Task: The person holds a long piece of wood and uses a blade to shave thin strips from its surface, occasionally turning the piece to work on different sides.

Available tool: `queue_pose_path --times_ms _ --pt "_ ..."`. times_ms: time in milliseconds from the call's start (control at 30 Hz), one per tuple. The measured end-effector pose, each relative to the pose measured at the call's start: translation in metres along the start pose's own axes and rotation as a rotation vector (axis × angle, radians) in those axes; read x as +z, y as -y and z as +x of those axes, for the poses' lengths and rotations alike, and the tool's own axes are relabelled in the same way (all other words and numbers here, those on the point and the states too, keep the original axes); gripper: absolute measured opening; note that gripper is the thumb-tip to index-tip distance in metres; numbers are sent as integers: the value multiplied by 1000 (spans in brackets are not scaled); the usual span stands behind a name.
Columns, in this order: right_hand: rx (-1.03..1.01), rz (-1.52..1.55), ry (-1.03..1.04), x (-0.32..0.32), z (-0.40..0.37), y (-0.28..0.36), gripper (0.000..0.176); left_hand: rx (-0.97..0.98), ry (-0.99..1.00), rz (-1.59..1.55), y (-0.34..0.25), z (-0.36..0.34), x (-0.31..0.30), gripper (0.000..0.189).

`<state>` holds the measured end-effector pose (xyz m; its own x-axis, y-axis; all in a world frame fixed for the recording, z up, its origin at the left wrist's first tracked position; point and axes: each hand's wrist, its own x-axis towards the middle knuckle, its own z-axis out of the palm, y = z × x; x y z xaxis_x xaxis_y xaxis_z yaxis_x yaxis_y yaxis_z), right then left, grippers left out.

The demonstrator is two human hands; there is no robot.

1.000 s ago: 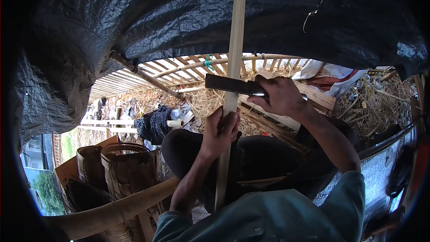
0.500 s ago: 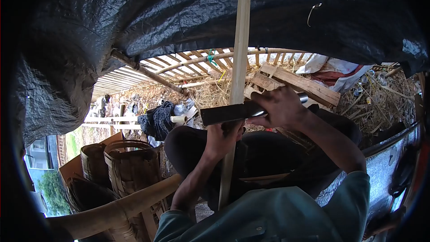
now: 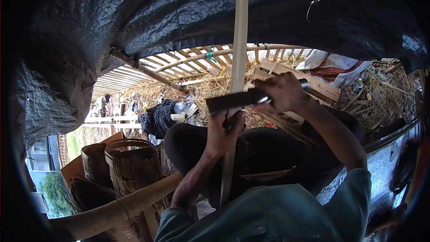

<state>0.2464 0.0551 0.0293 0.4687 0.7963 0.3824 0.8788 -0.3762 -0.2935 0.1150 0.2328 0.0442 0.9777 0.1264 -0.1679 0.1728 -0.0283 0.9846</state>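
A long pale wooden strip (image 3: 240,31) stands lengthwise in front of my chest, its lower end by my lap. My left hand (image 3: 222,135) is closed around the strip near its middle. My right hand (image 3: 283,93) grips the metallic handle of a broad dark blade (image 3: 228,101), which lies across the strip just above my left hand. Whether the blade's edge cuts into the wood cannot be made out.
Woven bamboo baskets (image 3: 134,166) stand at the lower left, behind a thick bamboo pole (image 3: 121,204). Wooden blocks (image 3: 313,85) lie on straw beyond my knees. A black tarp (image 3: 179,9) hangs overhead, above a slatted bamboo fence (image 3: 188,62). A dark cloth (image 3: 157,118) lies left of my knee.
My right hand and the blade have shifted slightly; the hand is higher and the blade sits a little further right. The strip has moved slightly upward. My left hand keeps hold of it.
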Motion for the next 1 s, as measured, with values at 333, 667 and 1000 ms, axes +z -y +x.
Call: queue_pose_path --times_ms 333,667,1000 --pt "24 -39 -9 -6 1 14 58 -47 2 -105 -8 -1 -4 10" --pt "445 31 -130 -13 17 -41 56 -71 -27 -85 -15 -6 -8 11" --pt "44 105 -24 15 -18 25 57 -59 -62 -220 -6 -1 -11 8"
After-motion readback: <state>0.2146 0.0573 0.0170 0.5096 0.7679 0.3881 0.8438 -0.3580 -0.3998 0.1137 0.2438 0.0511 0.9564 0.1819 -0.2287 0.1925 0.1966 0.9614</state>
